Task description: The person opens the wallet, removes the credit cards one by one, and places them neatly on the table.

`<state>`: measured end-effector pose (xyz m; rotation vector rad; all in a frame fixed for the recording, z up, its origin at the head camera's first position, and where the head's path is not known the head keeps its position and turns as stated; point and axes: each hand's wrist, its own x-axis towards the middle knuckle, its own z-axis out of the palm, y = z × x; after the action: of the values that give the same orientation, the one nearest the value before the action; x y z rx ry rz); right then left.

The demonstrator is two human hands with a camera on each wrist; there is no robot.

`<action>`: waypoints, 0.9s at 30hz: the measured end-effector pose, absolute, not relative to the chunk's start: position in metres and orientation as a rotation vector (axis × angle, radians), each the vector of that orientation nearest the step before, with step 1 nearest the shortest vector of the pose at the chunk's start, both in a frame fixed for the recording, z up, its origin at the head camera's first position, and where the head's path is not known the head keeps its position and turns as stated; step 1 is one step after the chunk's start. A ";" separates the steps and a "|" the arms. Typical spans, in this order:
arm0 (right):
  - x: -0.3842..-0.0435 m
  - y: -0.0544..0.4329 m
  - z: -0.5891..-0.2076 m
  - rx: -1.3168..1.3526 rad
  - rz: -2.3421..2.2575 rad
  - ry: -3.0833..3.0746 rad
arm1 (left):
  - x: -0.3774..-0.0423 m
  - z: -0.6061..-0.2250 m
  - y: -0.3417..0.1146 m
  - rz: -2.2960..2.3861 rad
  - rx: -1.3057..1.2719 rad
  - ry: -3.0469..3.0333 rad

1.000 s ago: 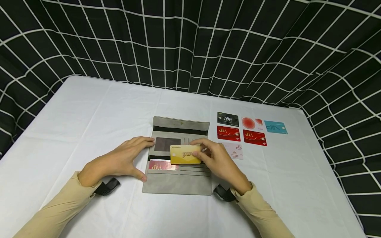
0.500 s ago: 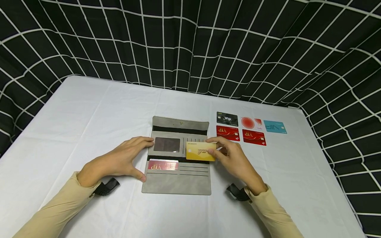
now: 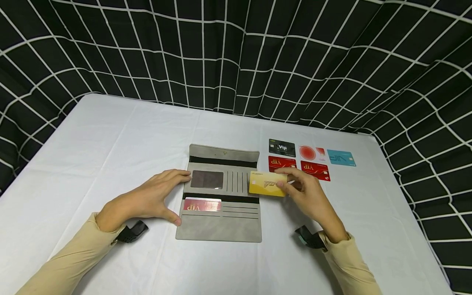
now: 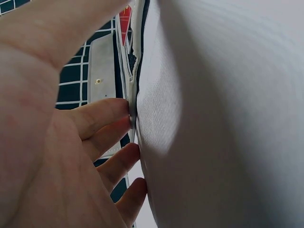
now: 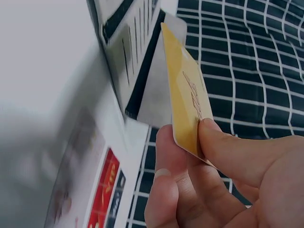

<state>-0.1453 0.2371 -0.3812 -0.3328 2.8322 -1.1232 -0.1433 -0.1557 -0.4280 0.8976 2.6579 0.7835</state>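
An opened grey wallet [image 3: 219, 229] lies on the white table with its flap folded back. A red VIP card [image 3: 202, 204] sits in its lower left slot. My left hand [image 3: 151, 196] rests at the wallet's left edge, fingers and thumb spread and touching it. Between thumb and fingers, my right hand [image 3: 306, 192] pinches a gold VIP card [image 3: 266, 184] by its right end. This card is held above the wallet's right edge, overlapping it in the head view. In the right wrist view, the gold card [image 5: 183, 90] is tilted up off the table.
Right of the wallet lie a black VIP card [image 3: 282, 148], a white card with a red circle [image 3: 307, 153], a blue card [image 3: 341, 157] and two red cards [image 3: 315, 171]. A pale pink card [image 5: 78, 171] shows in the right wrist view. A black gridded curtain [image 3: 206, 53] surrounds the table.
My right hand has carried the gold card rightward and slightly away from me, from over the middle of the wallet to its right edge. My left hand has stayed in place.
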 end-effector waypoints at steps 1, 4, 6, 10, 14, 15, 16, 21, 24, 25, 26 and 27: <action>-0.146 0.239 -0.381 -0.329 -1.123 2.835 | -0.143 -0.428 -0.156 0.781 0.898 2.659; -0.146 0.247 -0.380 -0.315 -1.127 2.829 | -0.143 -0.428 -0.156 0.776 0.897 2.662; -0.146 0.252 -0.379 -0.306 -1.124 2.822 | -0.143 -0.428 -0.156 0.777 0.896 2.660; -0.146 0.263 -0.375 -0.305 -1.108 2.818 | -0.143 -0.428 -0.156 0.780 0.893 2.657; -0.148 0.273 -0.371 -0.320 -1.075 2.815 | -0.143 -0.427 -0.156 0.776 0.895 2.659; -0.149 0.276 -0.370 -0.323 -1.074 2.808 | -0.143 -0.427 -0.156 0.776 0.894 2.660; -0.149 0.279 -0.369 -0.328 -1.076 2.800 | -0.143 -0.427 -0.156 0.777 0.893 2.661; -0.152 0.291 -0.367 -0.342 -1.097 2.768 | -0.143 -0.428 -0.156 0.783 0.902 2.660; -0.153 0.298 -0.368 -0.344 -1.087 2.759 | -0.143 -0.428 -0.155 0.784 0.910 2.656; -0.154 0.300 -0.369 -0.341 -1.083 2.755 | -0.143 -0.428 -0.155 0.782 0.910 2.655; -0.155 0.302 -0.370 -0.338 -1.083 2.749 | -0.143 -0.428 -0.155 0.780 0.908 2.656; -0.156 0.304 -0.371 -0.334 -1.082 2.745 | -0.143 -0.428 -0.156 0.778 0.905 2.657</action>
<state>-0.1562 0.3041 -0.3708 -0.3339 2.7447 -1.0821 -0.1433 -0.1556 -0.4282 0.9049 2.6574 0.7781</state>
